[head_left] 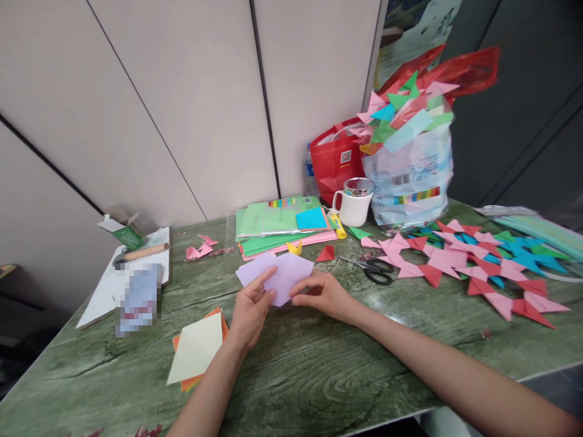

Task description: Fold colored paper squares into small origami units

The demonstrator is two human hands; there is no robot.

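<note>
At the centre of the frame, both hands pinch a lilac paper sheet [286,276] just above the green table [319,370]: the left hand [250,309] grips its lower left edge, fingers curled, and the right hand [324,294] clasps its right side; black scissors [374,270] lie just right of them

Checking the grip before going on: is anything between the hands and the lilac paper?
No. The left hand and right hand both touch the lilac paper sheet directly, with nothing visible between.
</note>
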